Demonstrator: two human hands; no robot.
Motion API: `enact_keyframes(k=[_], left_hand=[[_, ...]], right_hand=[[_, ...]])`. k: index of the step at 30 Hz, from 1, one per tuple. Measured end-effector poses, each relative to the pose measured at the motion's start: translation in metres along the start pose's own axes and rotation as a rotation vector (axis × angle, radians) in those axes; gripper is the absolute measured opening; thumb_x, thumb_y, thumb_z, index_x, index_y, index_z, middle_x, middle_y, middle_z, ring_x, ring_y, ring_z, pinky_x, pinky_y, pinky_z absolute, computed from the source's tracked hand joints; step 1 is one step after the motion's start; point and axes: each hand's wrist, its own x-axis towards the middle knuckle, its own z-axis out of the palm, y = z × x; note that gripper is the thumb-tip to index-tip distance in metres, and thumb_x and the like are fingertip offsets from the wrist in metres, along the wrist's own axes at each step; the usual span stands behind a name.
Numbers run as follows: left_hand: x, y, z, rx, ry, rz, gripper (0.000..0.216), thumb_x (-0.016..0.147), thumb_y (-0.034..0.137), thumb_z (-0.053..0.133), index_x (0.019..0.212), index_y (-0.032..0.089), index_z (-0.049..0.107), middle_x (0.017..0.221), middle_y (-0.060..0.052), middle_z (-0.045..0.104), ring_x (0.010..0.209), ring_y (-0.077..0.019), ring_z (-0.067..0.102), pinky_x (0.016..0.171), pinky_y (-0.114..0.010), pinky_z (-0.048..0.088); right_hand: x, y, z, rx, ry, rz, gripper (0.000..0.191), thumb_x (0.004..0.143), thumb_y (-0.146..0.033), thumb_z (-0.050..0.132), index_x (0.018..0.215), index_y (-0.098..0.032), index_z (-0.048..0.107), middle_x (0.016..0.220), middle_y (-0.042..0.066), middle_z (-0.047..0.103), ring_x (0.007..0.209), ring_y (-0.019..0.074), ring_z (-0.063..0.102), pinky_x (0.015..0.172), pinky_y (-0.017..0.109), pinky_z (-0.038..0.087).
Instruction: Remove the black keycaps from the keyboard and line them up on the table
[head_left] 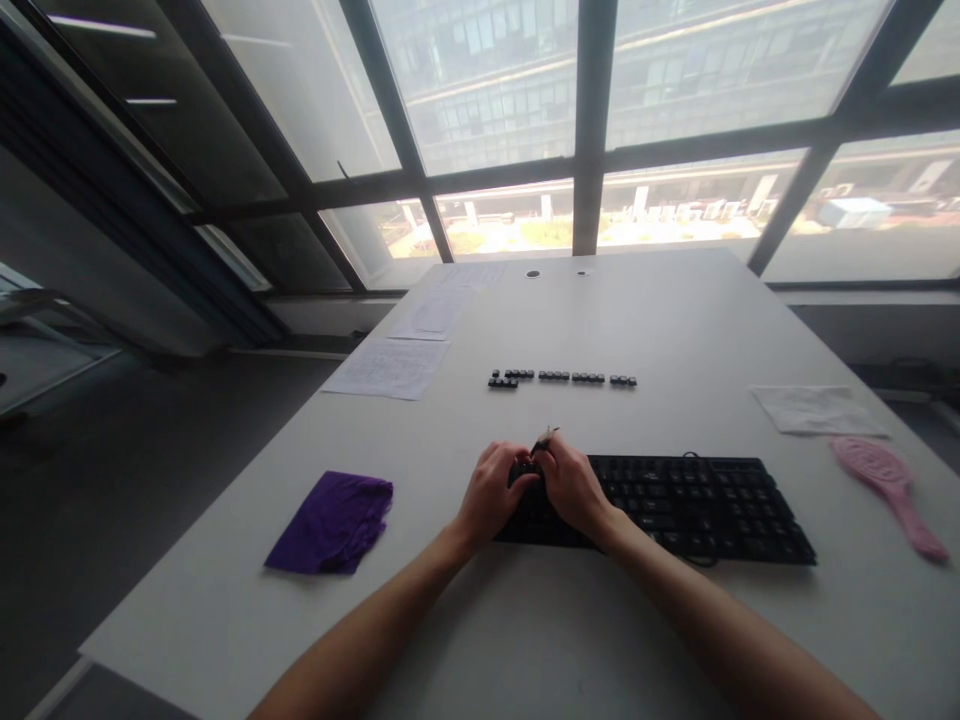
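A black keyboard (694, 505) lies flat on the white table in front of me. My left hand (493, 490) is bent around its left end, thumb and fingers curled over the keys. Close beside it, my right hand (571, 485) pinches a small dark tool (540, 444) with thin wire-like ends pointing up, which looks like a keycap puller. My fingers hide the keys beneath them and the lower part of the tool. Beyond the keyboard, several loose black keycaps (555, 376) stand in a row, with a shorter row (503, 383) at its left end.
To the left lies a folded purple cloth (330, 525). Printed sheets (388, 368) run along the table's left edge. At the right are a white cloth or tissue (817, 410) and a pink hairbrush (889, 480). Large windows (495, 90) stand behind the table (660, 320).
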Motion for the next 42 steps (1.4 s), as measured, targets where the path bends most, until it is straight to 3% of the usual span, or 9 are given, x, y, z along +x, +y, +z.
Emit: enact_keyframes(k=[6,11,16,21,32,42], left_hand=[[0.003,0.007,-0.004,0.052,-0.093,0.119,0.015,0.096,0.028,0.057,0.109,0.025,0.062,0.109,-0.006,0.065,0.101,-0.0225,0.057,0.091,-0.039,0.047],[0.023,0.005,-0.014,-0.059,-0.029,0.064,0.010,0.092,0.030,0.063,0.098,0.022,0.064,0.105,-0.006,0.064,0.101,-0.0214,0.057,0.090,-0.036,0.049],[0.073,-0.036,-0.007,-0.010,0.056,0.020,0.020,0.086,0.026,0.072,0.104,0.022,0.066,0.094,-0.003,0.071,0.082,-0.0186,0.059,0.082,-0.035,0.049],[0.109,-0.081,0.017,0.094,-0.026,0.085,0.007,0.080,0.024,0.077,0.086,0.023,0.073,0.088,-0.002,0.075,0.085,-0.0213,0.062,0.085,-0.038,0.049],[0.132,-0.100,0.026,0.338,0.035,0.086,0.010,0.076,0.027,0.081,0.086,0.027,0.079,0.112,-0.005,0.067,0.104,-0.0265,0.051,0.094,-0.044,0.044],[0.139,-0.110,0.034,0.346,0.086,0.042,0.016,0.075,0.025,0.082,0.091,0.027,0.078,0.119,-0.006,0.064,0.109,-0.0294,0.048,0.094,-0.047,0.042]], right_hand=[[0.004,-0.001,-0.003,0.124,0.037,0.132,0.015,0.099,-0.029,0.043,0.088,-0.022,0.052,0.071,0.000,0.064,0.064,0.0169,0.060,0.063,0.026,0.041],[0.006,-0.001,-0.003,0.211,0.117,0.188,0.014,0.098,-0.029,0.043,0.088,-0.022,0.050,0.071,0.001,0.066,0.065,0.0177,0.063,0.064,0.028,0.044],[0.007,0.001,-0.002,0.242,0.134,0.176,0.013,0.097,-0.029,0.044,0.088,-0.022,0.049,0.070,0.000,0.065,0.064,0.0175,0.061,0.066,0.029,0.044],[0.006,0.003,-0.001,0.229,0.133,0.182,0.014,0.098,-0.028,0.043,0.087,-0.022,0.049,0.072,0.001,0.065,0.065,0.0173,0.061,0.065,0.028,0.044],[0.006,0.000,-0.003,0.191,0.064,0.175,0.010,0.097,-0.024,0.046,0.088,-0.022,0.051,0.074,0.000,0.066,0.067,0.0171,0.061,0.068,0.028,0.044],[0.006,0.001,-0.003,0.184,0.054,0.167,0.012,0.097,-0.026,0.047,0.087,-0.022,0.052,0.073,0.001,0.066,0.066,0.0177,0.061,0.068,0.028,0.044]])
